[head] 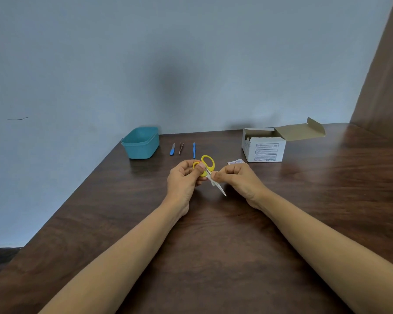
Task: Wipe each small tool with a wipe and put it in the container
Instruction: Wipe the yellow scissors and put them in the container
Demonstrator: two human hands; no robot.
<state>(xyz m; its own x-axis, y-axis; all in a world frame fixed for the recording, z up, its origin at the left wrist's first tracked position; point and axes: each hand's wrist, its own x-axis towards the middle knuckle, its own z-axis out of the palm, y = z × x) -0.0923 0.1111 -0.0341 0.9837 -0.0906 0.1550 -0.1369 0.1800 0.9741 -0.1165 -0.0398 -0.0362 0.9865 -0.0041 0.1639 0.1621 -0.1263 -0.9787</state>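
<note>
Both hands meet over the middle of the bench (213, 234), working on a pair of yellow-handled scissors (209, 169) held just above the wood. The left hand (186, 177) grips the handle end, its thumb pressed over the smaller loop and its fingers (192, 164) curled behind it, which steadies the tool and keeps the point turned away from the palm, down towards the person. The right hand (236, 180) has thumb and fingers clamped together on a small white wipe (213, 182) folded round the blades near the pivot, so the cloth covers both faces at once and the sharp edge meets fabric and not skin. The bare tip juts out below the wipe, so I judge the wiping is only partly along the blades. Further back three more small tools lie side by side in a neat row: a blue nail file (172, 149), tweezers (181, 148) and a slim blue-handled tool (194, 150), apparently not yet cleaned. The teal container (141, 142) stands open just left of that row at the bench's far corner (its inside cannot be seen from here), within reach for dropping each tool in. To the right an opened white box (262, 146) with its flap thrown back probably supplies the wipes, and a torn wrapper (235, 162) lies just in front of it.
</note>
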